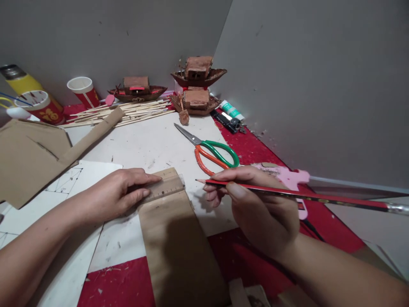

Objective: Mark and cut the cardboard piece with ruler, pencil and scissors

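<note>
My right hand (266,204) holds a red and black pencil (287,192) in a writing grip. Its sharpened tip points left, a little to the right of the ruler and apart from it. With thumb and fingers, my left hand (118,192) pins a clear ruler (168,187) down across the far end of a long brown cardboard strip (179,247). Part of the ruler is hidden under those fingers. Beyond the hands lie scissors (200,145) with one green and one orange handle, blades spread and pointing away to the left.
Cut cardboard (28,157) and drawn paper sheets (67,181) lie at left. Wooden sticks (137,111), paper cups (83,91), a yellow bottle (27,83) and model boats (198,76) stand along the back wall. A tube (231,111) and pink tool (290,175) lie at right.
</note>
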